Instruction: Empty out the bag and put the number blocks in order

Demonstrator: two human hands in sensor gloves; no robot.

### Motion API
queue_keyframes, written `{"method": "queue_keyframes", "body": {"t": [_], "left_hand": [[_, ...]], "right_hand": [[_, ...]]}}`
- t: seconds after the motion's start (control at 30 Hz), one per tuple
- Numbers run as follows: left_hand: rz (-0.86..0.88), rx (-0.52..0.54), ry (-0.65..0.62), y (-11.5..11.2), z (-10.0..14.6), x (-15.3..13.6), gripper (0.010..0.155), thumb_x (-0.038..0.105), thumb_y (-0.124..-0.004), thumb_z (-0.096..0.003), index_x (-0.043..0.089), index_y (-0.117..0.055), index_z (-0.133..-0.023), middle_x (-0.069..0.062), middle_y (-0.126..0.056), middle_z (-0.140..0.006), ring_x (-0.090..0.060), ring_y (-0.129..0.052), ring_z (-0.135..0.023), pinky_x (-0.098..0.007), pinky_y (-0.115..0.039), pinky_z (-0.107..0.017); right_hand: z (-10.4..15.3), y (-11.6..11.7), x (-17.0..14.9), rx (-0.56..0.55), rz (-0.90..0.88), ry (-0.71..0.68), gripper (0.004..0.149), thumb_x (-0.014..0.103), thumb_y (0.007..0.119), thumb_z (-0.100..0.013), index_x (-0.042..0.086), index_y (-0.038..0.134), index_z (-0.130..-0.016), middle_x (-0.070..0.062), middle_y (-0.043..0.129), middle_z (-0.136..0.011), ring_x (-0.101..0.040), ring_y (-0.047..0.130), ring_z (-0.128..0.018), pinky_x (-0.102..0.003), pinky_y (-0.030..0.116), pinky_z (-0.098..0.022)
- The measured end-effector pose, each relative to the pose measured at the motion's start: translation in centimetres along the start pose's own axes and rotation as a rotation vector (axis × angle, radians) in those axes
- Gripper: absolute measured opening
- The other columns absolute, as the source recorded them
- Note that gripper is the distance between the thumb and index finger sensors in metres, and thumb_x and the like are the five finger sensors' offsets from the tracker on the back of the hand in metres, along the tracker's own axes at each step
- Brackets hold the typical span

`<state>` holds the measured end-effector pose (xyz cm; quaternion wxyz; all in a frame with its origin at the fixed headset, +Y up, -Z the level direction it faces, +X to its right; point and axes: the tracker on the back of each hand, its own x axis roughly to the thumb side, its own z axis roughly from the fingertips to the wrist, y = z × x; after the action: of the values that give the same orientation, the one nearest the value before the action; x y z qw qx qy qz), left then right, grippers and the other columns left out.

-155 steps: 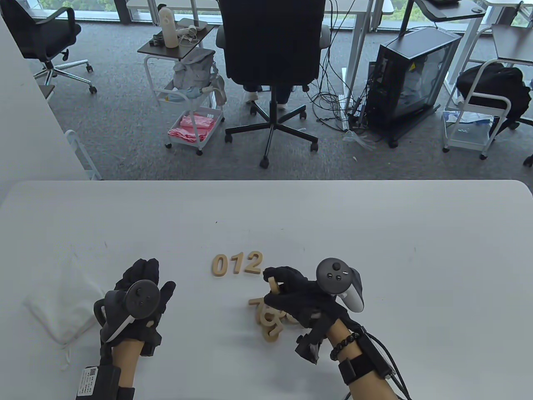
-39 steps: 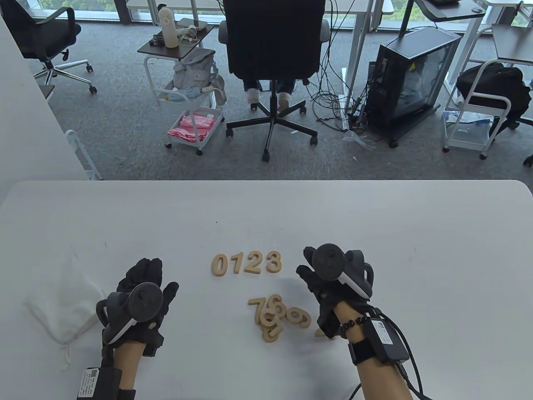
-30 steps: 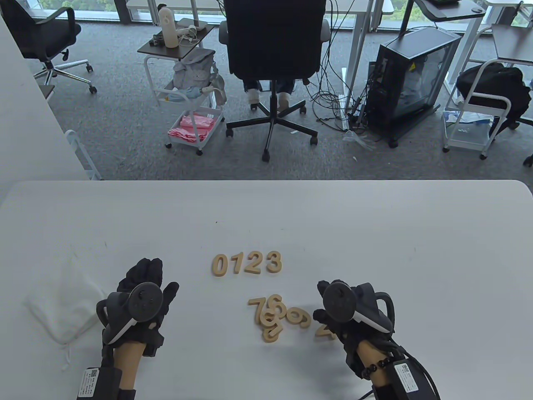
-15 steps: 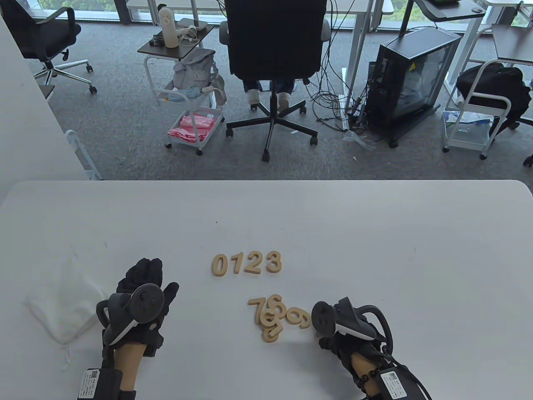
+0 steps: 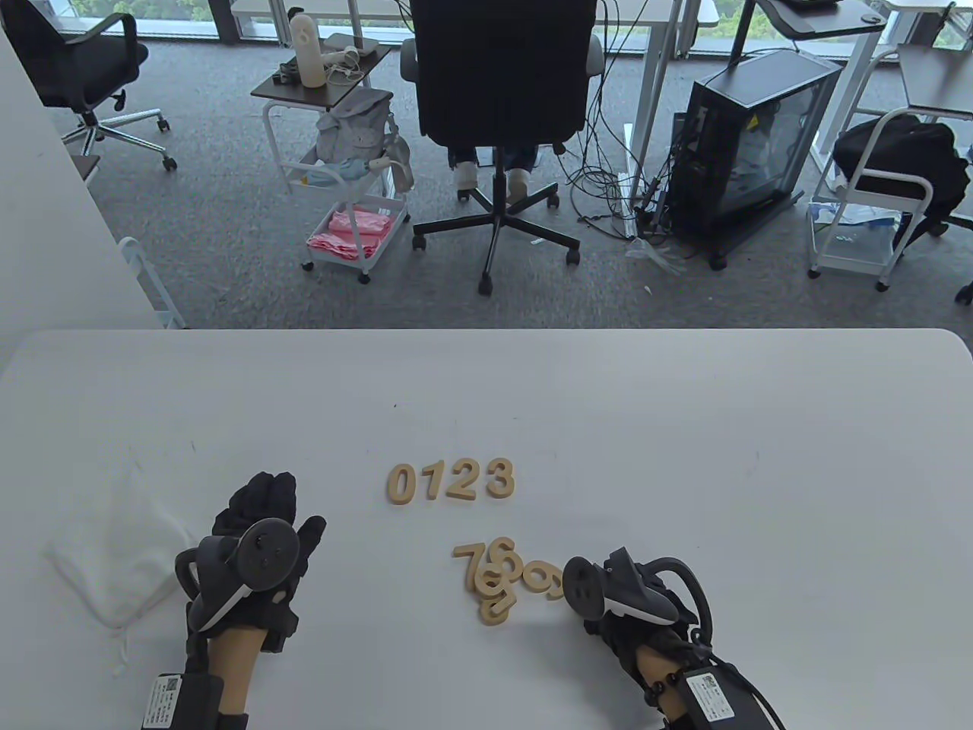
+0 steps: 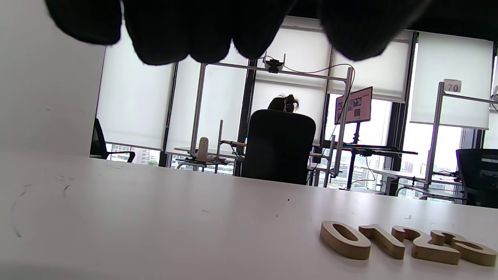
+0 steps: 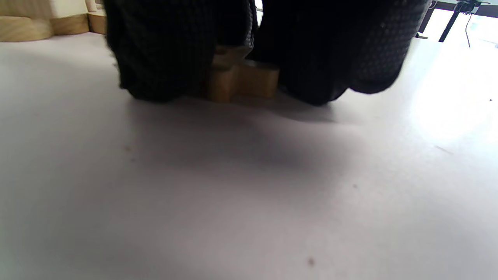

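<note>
Bag: the white cloth bag is lying slack and flattened at the near left of the table — soft, limp stuff, and judging by how flat it is lying, probably emptied; nothing is showing inside it, though its mouth is not in sight.
Left hand: the left hand is resting on the table just right of the bag, fingers loosely spread and gripping nothing.
Row of numbers: four wooden blocks are sitting in a line at the middle — 0, 1, 2, 3 — flat on the table, touching or nearly so.
Loose pile: the remaining blocks are lying jumbled just nearer than the row, some overlapping; a 7, a 6 and a 9 are readable, the rest are not.
Block in hand: a wooden piece is sitting on the table at the near right of the pile, under the right hand; which number it is cannot be told.
Right hand: the right hand is closing narrowly on that piece, fingertips pressing it from both sides while it is still touching the table.
Handling: the blocks are looking light, stiff and smooth-sided — thin enough that a pinch across the flat edges is likely the best hold, and likely to slide on the slick tabletop if nudged.
</note>
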<state>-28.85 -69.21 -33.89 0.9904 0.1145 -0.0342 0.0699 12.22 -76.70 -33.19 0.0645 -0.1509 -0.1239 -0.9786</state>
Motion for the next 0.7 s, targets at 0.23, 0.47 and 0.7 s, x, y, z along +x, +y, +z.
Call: {"method": "queue_keyframes", "body": {"t": [0.23, 0.47, 0.7], "left_hand": [[0.005, 0.003, 0.003, 0.04, 0.04, -0.03, 0.073, 0.049, -0.071, -0.0522, 0.004, -0.060, -0.109, -0.031, -0.058, -0.109, -0.057, -0.072, -0.096, -0.073, -0.063, -0.065], [0.006, 0.001, 0.006, 0.04, 0.06, -0.08, 0.073, 0.049, -0.071, -0.0521, 0.004, -0.060, -0.108, -0.031, -0.058, -0.109, -0.057, -0.072, -0.096, -0.073, -0.063, -0.065], [0.006, -0.001, 0.010, 0.12, 0.07, -0.11, 0.073, 0.049, -0.071, -0.0521, 0.004, -0.060, -0.108, -0.031, -0.058, -0.109, -0.057, -0.072, -0.096, -0.073, -0.063, -0.065]], "right_hand": [[-0.12, 0.05, -0.21, -0.041, 0.001, -0.011, 0.066, 0.037, 0.087, -0.039, 0.015, 0.071, -0.099, -0.017, 0.083, -0.088, -0.033, 0.097, -0.064, -0.043, 0.091, -0.049], [-0.22, 0.08, -0.10, -0.061, 0.017, -0.029, 0.064, 0.036, 0.087, -0.040, 0.013, 0.073, -0.097, -0.017, 0.086, -0.085, -0.032, 0.099, -0.061, -0.042, 0.094, -0.047], [-0.32, 0.02, -0.21, -0.062, -0.004, -0.028, 0.063, 0.037, 0.089, -0.042, 0.010, 0.075, -0.097, -0.019, 0.088, -0.082, -0.031, 0.102, -0.056, -0.040, 0.096, -0.043]]}}
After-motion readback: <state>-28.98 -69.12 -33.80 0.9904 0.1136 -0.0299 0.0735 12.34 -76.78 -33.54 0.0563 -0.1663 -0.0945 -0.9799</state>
